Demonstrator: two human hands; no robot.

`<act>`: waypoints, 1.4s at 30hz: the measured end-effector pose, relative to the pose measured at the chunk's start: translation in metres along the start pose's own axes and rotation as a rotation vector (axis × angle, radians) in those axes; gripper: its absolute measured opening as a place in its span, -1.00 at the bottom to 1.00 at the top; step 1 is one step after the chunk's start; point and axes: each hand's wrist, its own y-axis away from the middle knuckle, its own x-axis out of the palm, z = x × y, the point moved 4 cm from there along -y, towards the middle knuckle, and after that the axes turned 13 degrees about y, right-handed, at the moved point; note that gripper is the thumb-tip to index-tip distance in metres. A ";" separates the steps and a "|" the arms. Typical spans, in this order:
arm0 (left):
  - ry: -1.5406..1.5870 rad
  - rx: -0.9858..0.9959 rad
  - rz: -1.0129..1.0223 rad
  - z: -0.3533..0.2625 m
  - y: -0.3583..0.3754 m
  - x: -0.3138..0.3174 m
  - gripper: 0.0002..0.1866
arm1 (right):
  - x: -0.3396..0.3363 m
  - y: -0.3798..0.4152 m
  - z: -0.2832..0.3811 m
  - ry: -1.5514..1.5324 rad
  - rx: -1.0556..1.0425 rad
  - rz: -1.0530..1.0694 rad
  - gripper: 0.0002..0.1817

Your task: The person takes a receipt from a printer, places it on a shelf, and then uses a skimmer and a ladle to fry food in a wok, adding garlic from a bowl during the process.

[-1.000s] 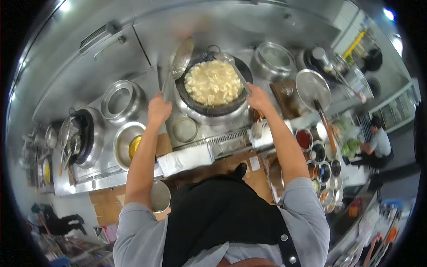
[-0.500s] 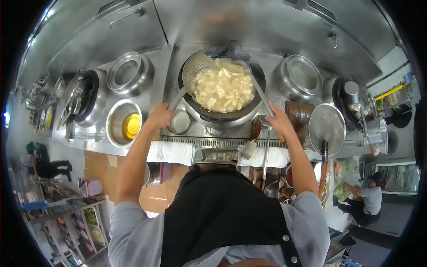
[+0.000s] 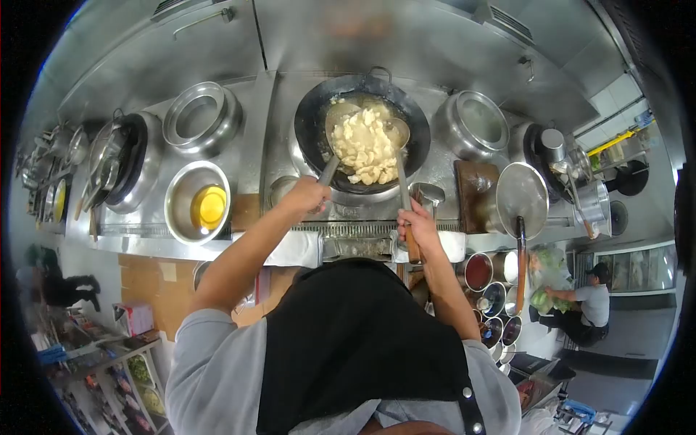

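Note:
My left hand is closed around the handle of a perforated skimmer, whose head is inside the black wok. Pale cooked pieces, perhaps meat, are heaped over the skimmer and hide most of it. In my right hand is the wooden-ended handle of a metal ladle. Its bowl rests against the right side of the heap. Some liquid and a few loose pieces show in the wok around the heap.
A steel bowl with yellow liquid stands left, near a metal pot. Right of the wok are another pot, a spare metal utensil and a large strainer. Farther right, a person handles leafy greens.
My hands have come closer together, the right one lower. The pale pieces, earlier spread through cloudy liquid, are now heaped over the skimmer, with more of the dark wok wall showing.

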 end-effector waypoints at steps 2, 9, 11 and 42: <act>0.043 -0.064 0.067 0.001 -0.011 -0.001 -0.89 | 0.023 -0.006 0.001 0.037 -0.022 -0.031 -0.53; 0.141 -0.083 0.075 0.001 -0.037 -0.034 -0.92 | 0.046 -0.005 0.042 0.426 -0.209 -0.040 -0.21; 0.139 -0.057 0.110 -0.007 -0.046 -0.057 -0.91 | 0.016 -0.006 0.037 0.493 -0.180 -0.071 -0.17; -0.027 -0.041 0.160 0.000 -0.051 -0.028 -0.86 | 0.079 -0.007 -0.003 0.239 -0.128 -0.222 -0.33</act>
